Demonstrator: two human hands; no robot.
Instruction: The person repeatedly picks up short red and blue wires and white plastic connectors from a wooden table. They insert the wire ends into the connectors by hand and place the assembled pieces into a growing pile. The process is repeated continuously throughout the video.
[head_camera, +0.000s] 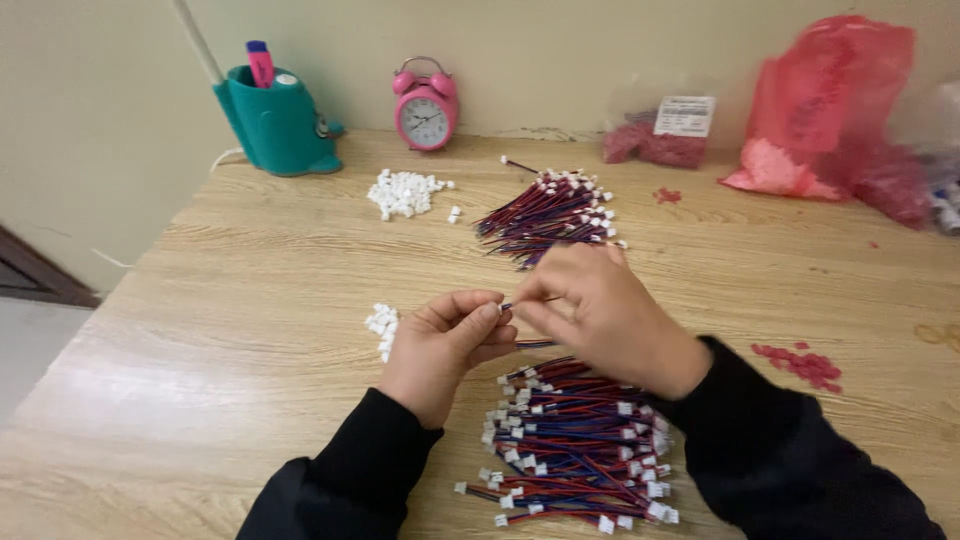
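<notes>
Between the two hands, a short red-and-blue wire (528, 300) is being pinched at both ends. The left hand (445, 345) is closing its thumb and forefinger on the wire's near tip, and the right hand (605, 315) is gripping the other end with its fingertips drawn together, so the hands are almost touching. Just below the right hand, a heap of wires with white plugs (575, 450) is lying on the wooden table (250, 300). Just left of the left hand, a small cluster of white connectors (382, 325) is sitting. Beyond the right hand, a second bundle of wires (550, 212) is resting, with a bigger pile of white connectors (403, 192) off to its left.
</notes>
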